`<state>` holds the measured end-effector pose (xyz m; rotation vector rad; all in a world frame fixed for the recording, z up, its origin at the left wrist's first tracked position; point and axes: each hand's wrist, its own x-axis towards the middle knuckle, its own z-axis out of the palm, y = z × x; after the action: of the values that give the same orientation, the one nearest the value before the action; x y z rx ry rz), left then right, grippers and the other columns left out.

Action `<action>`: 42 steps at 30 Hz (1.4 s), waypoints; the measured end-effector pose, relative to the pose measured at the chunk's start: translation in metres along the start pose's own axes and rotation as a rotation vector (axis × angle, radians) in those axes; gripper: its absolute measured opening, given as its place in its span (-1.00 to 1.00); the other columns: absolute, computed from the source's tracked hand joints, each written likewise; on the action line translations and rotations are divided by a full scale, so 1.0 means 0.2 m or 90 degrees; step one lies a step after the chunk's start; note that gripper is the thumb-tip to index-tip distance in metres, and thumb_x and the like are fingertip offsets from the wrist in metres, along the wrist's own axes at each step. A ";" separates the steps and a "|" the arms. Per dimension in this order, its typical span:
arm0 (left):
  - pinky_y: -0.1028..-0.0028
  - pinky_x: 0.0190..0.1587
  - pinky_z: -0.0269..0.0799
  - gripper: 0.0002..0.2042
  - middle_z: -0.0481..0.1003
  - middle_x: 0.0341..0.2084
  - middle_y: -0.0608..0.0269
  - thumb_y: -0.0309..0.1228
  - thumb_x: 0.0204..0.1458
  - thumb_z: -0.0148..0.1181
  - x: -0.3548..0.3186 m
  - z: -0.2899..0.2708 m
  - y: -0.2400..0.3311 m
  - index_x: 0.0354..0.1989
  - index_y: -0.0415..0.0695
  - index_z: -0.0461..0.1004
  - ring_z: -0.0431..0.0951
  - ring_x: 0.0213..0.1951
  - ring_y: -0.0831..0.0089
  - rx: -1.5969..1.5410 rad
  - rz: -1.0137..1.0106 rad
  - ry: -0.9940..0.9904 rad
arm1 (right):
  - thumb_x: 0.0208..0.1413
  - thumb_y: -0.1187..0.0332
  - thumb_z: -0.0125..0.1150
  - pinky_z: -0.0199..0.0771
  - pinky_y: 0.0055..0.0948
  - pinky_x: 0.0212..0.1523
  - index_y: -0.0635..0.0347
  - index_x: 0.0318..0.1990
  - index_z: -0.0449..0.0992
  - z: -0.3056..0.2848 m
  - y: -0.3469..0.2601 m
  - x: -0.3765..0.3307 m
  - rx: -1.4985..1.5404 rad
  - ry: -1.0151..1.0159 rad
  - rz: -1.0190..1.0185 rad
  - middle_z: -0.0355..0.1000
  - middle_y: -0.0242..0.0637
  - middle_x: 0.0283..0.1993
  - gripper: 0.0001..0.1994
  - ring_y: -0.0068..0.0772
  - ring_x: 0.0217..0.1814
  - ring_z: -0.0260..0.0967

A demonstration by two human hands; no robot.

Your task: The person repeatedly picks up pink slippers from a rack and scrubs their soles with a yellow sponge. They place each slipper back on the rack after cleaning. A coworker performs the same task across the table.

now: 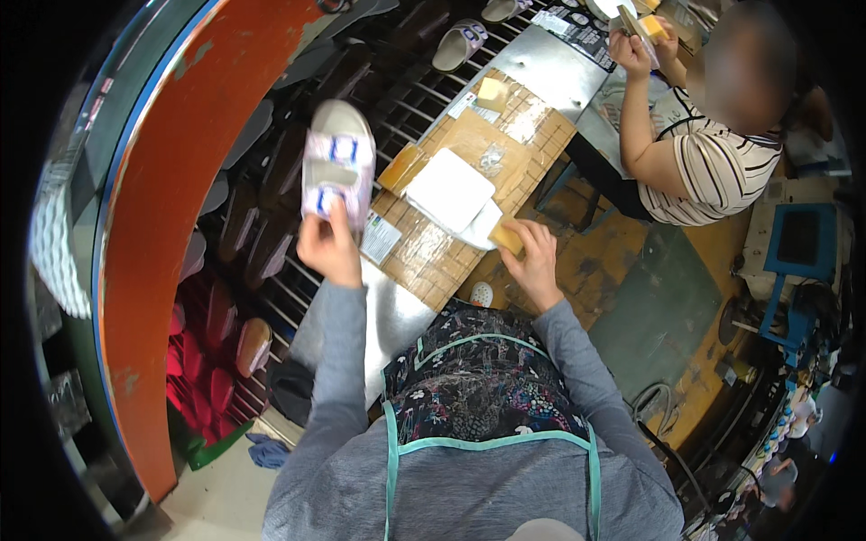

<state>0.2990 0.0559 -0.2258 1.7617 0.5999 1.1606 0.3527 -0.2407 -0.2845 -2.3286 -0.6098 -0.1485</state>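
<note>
My left hand (329, 245) grips a pale two-strap sandal (338, 162) by its heel end and holds it up over the dark roller conveyor (397, 99). My right hand (534, 261) is closed on a small yellow block (507, 237), probably a sponge, at the near edge of the wooden work board (469, 135). Beside that hand, a stack of white sheets (451, 191) lies on the board.
Another person in a striped top (713, 158) sits at the far right and holds something up in both hands. More sandals (458, 43) ride the conveyor. A second yellow block (492, 90) rests farther along the board. An orange curved guard (162, 225) borders the left. Red shoe forms (203, 361) lie below.
</note>
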 end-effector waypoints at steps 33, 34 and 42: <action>0.22 0.27 0.29 -0.34 0.33 0.21 0.05 0.13 0.29 -0.30 -0.50 -0.31 0.70 0.36 -0.14 0.12 0.38 0.20 0.23 -0.815 -0.565 -0.415 | -0.36 0.43 0.46 0.13 -0.18 0.18 -0.04 -0.07 0.57 -0.59 -0.93 -0.01 0.067 0.168 -0.377 0.51 -0.38 -0.05 -0.48 -0.13 0.15 0.32; 0.22 0.28 0.28 -0.34 0.32 0.22 0.05 0.12 0.29 -0.30 -0.50 -0.32 0.70 0.36 -0.14 0.11 0.38 0.21 0.23 -0.813 -0.558 -0.420 | -0.36 0.40 0.42 0.07 -0.19 0.18 -0.08 -0.10 0.59 -0.59 -0.95 -0.04 0.096 0.164 -0.402 0.52 -0.40 -0.06 -0.51 -0.15 0.15 0.32; 0.26 0.30 0.24 -0.36 0.27 0.26 0.08 0.09 0.32 -0.35 -0.53 -0.39 0.67 0.39 -0.14 0.07 0.34 0.23 0.26 -0.773 -0.537 -0.399 | -0.43 0.55 0.42 0.22 -0.16 0.17 0.03 -0.17 0.58 -0.57 -0.93 -0.03 0.274 0.129 -0.383 0.53 -0.33 -0.14 -0.51 -0.06 0.16 0.29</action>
<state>0.1718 -0.0569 -0.1446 0.5865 0.1109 0.1751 0.2671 -0.2020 -0.0876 -1.6414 -1.1009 -0.4732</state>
